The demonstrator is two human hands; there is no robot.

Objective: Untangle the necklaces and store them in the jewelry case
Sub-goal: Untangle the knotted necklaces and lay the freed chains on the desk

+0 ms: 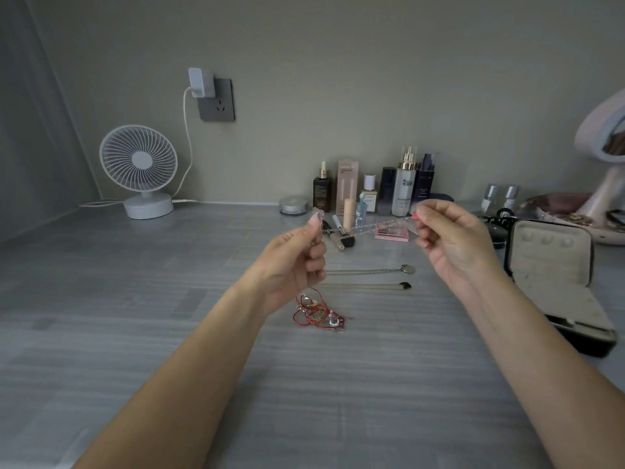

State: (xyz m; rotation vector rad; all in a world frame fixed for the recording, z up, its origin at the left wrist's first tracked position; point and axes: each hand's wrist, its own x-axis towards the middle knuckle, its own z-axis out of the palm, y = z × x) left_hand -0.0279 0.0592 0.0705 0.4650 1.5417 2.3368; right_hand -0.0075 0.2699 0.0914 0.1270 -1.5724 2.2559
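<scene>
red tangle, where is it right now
In the head view the red tangle lies on the table just below the left hand, nearer the camera than the two straightened necklaces.

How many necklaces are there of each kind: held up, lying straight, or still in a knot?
Held up between left hand and right hand: 1 silver chain
Lying straight on table: 2, round-pendant necklace and dark-pendant necklace
Knotted: 1 red tangle, its count hidden
Total: 3 free necklaces plus 1 tangle

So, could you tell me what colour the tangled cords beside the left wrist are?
Red, with small metal charms, on the tangled pile; the head view shows it.
</scene>
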